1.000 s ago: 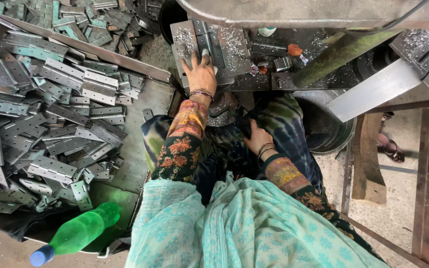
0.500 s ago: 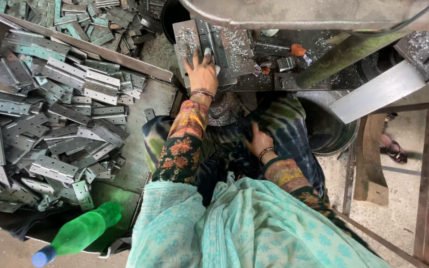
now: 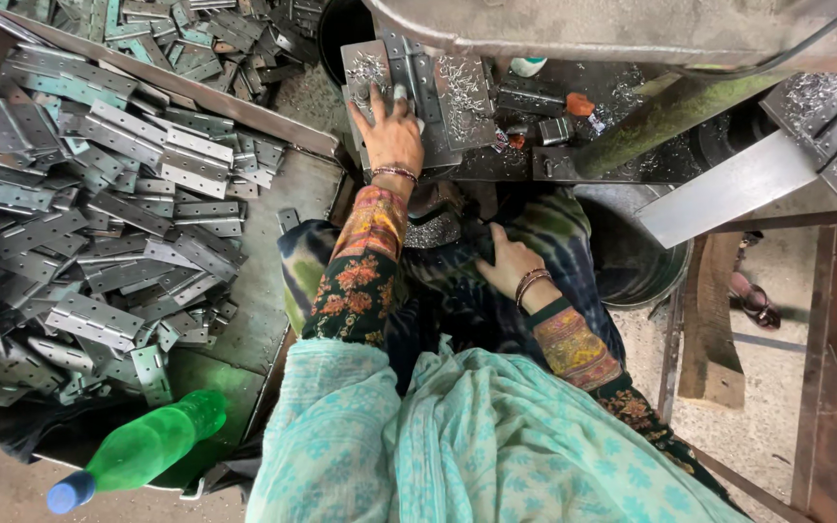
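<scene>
My left hand (image 3: 391,134) lies flat on a metal hinge (image 3: 409,82) that sits on the machine's work plate (image 3: 467,97), fingers spread and pressing on it. Bright metal shavings cover the plate around the hinge. My right hand (image 3: 508,261) rests in my lap on dark patterned cloth, fingers curled loosely, nothing visible in it. Both wrists wear bangles, and the sleeves have a floral print.
A large tray (image 3: 273,291) at the left holds a heap of several grey metal hinges (image 3: 99,223). A green plastic bottle (image 3: 142,447) with a blue cap lies at the lower left. A dark round bucket (image 3: 632,261) stands under the machine. A sandalled foot (image 3: 753,300) shows at the right.
My left hand stays on the hinge on the work plate, shifting only slightly. My right hand stays in my lap.
</scene>
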